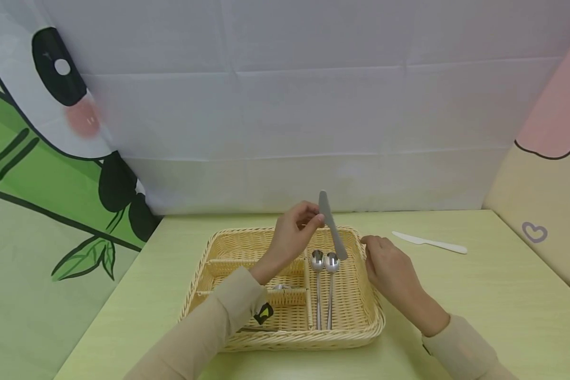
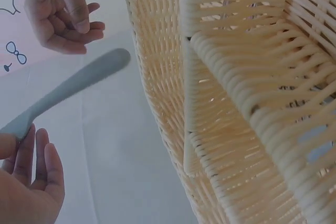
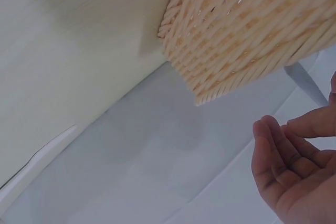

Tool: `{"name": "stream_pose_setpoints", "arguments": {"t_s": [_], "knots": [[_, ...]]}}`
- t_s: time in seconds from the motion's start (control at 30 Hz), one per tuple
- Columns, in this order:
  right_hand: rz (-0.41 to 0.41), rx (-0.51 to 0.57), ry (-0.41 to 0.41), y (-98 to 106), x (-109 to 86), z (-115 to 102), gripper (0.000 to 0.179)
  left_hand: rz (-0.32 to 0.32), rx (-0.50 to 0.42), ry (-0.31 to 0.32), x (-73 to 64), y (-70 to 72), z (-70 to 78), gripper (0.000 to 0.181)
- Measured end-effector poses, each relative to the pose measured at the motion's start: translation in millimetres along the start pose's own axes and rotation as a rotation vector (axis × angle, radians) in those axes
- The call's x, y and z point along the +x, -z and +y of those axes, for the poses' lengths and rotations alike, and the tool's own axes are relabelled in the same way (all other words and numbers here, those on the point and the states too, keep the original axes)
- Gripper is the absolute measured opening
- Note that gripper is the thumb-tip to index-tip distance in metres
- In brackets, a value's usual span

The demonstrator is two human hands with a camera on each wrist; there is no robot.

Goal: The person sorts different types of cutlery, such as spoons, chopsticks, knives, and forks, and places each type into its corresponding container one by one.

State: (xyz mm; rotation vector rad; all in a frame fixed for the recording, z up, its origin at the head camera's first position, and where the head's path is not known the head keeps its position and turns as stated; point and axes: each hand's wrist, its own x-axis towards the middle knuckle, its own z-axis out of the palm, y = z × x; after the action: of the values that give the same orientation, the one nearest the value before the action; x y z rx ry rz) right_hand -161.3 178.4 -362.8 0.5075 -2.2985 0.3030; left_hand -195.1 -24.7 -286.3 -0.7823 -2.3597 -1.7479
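Observation:
My left hand [image 1: 292, 232] pinches a grey table knife [image 1: 333, 228] between thumb and fingers, above the right compartment of a wicker cutlery basket [image 1: 309, 342]. The left wrist view shows the grip close to one end of the knife [image 2: 79, 85], its rounded end pointing away. Just past the basket's right rim is my right hand [image 1: 391, 272], fingers loosely curled and holding nothing. Two metal spoons, one left [image 1: 317, 258] and one right [image 1: 332, 262], lie side by side in the right compartment, bowls toward the back.
A white-looking knife [image 1: 432, 243] lies on the pale green table [image 1: 494, 295] right of the basket. Shiny cutlery [image 1: 281, 286] shows in a left compartment, partly hidden by my left arm. A pale cloth [image 1: 313, 116] hangs behind the table.

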Motion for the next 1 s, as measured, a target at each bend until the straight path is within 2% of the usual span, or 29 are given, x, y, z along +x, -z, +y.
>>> {"name": "stream_pose_setpoints", "arguments": {"t_s": [0.2, 0.33, 0.5, 0.6, 0.8, 1.0], "knots": [[-0.026, -0.010, -0.032, -0.2, -3.5, 9.6, 0.019, 0.059, 0.013, -0.035, 9.0, 7.0, -23.3, 0.016], [-0.046, -0.022, -0.061, -1.2, -6.3, 18.3, 0.017, 0.112, 0.092, -0.097, 12.4, 14.6, -29.6, 0.013], [-0.101, -0.031, -0.115, -1.2, -10.0, 29.9, 0.017, 0.139, 0.285, -0.212, 13.8, 25.9, -31.4, 0.010], [-0.135, -0.037, -0.141, -1.0, -12.6, 37.3, 0.018, 0.147, 0.408, -0.252, 12.6, 32.8, -32.1, 0.009], [-0.177, -0.060, -0.175, -2.0, -18.3, 54.1, 0.018, 0.150, 0.663, -0.268, 7.9, 43.8, -38.4, 0.007], [-0.207, -0.061, -0.210, -2.8, -24.7, 72.8, 0.019, 0.105, 0.850, -0.293, 5.9, 49.9, -49.4, 0.006]]}}
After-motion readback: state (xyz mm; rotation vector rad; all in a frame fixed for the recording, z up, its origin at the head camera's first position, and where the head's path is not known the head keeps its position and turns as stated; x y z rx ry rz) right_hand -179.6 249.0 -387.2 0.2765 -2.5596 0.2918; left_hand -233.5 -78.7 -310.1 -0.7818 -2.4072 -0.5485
